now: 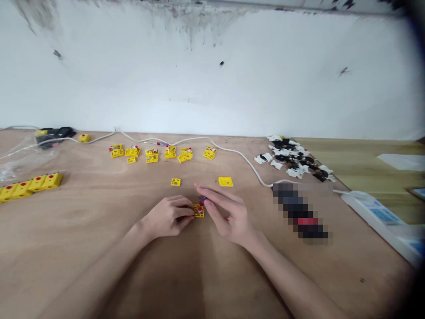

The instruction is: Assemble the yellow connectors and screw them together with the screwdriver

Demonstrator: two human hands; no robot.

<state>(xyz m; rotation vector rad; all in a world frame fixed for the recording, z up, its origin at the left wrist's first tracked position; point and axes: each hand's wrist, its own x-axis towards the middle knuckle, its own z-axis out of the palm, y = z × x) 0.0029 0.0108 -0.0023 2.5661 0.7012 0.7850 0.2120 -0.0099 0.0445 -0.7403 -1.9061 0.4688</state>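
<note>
Near the middle of the table, my left hand (171, 216) is closed, its thumb and fingertips pinching the left edge of a small open yellow plastic casing (199, 212). A red and white part sits inside the casing. My right hand (230, 212) pinches a small purple-handled tool (203, 200) just above the casing. It resembles a screwdriver, but its tip cannot be made out. Just beyond my hands lie a small yellow plate with holes (175, 182) and a flat yellow cover (226, 181).
Several opened yellow casings (152, 155) form a row at the back, with a thin screwdriver (162, 143) behind. Closed yellow boxes (31, 186) line up at left. Black and white pieces (295, 157) are heaped at right, near a white power strip (381, 221) and its cable (245, 157).
</note>
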